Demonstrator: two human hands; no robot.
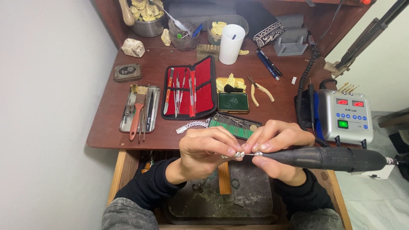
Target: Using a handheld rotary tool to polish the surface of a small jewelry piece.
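Fingertips of the left hand (208,151) pinch a tiny, shiny silver piece (240,154). Right hand (277,149) has its grip closed around a dark rotary handpiece (328,159), tip touching the piece.

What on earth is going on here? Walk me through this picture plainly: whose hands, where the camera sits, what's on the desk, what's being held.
There is one picture, taken by a camera on the person's head, looking down at their own two bare hands.

The left hand pinches a small silver piece between its fingertips. The right hand holds a dark handheld rotary tool, its thin tip at the piece. A coiled cable leads to a grey control box with lit displays on the right.

On the brown wooden desk lie an open red-lined case of hand tools, a metal tray with brushes, a green tin, pliers, a white cup and a silver chain.
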